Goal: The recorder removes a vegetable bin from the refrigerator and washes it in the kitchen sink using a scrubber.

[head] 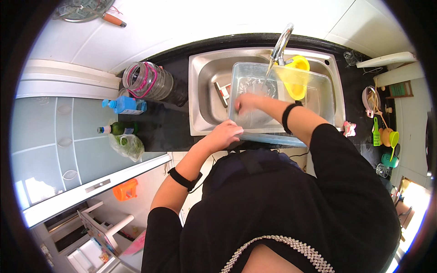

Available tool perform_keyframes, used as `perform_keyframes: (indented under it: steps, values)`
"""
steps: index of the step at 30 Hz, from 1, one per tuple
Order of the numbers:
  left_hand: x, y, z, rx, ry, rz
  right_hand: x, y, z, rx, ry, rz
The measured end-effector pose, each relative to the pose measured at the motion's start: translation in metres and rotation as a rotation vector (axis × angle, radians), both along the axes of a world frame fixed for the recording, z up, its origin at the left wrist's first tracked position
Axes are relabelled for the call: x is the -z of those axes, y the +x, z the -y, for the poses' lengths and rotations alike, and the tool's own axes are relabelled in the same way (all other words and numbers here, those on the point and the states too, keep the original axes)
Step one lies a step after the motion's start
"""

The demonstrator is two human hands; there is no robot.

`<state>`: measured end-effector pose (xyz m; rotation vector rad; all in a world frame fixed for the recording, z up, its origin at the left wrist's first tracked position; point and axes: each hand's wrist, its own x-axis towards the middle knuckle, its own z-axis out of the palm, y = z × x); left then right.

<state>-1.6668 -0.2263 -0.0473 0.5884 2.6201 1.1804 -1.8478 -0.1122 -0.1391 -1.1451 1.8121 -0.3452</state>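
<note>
A clear plastic storage bin (322, 87) rests over the stainless steel double sink (205, 82), its near rim close to my body. My left hand (225, 134) grips the bin's near left corner. Inside the bin, my right hand (249, 103) is blurred by motion near the left wall; whether its fingers hold anything is hidden. Water runs from the chrome faucet (282, 41) into the bin and splashes on its bottom. A yellow plastic basin (298, 63) sits at the back, partly seen through the bin's wall. A white-and-red tool with a dark edge (222, 94) lies in the left bowl.
On the left counter stand a large glass jar (160, 82) with a pink band, a blue pump bottle (126, 105), a green glass bottle (119, 128) and a plastic bag of greens (128, 146). To the right are a pink-white crumpled item (349, 129) and a green slotted spatula (376, 134).
</note>
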Motion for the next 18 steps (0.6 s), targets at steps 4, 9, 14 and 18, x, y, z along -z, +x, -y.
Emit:
perform_keyframes:
  steps: [4, 9, 14, 18]
  values:
    - [0.003, 0.005, 0.0, -0.028, 0.038, -0.024, -0.014, 0.042, -0.012, -0.096, -0.033, 0.469]
    - [0.007, 0.0, -0.002, -0.009, 0.001, -0.041, 0.005, -0.027, -0.009, 1.013, -0.227, 0.638]
    - [-0.006, 0.003, -0.002, -0.042, -0.003, 0.053, -0.013, 0.02, -0.022, -0.045, -0.117, 0.446]
    - [-0.012, 0.004, -0.004, -0.056, -0.015, 0.066, -0.038, 0.024, -0.037, -0.35, -0.068, -0.139]
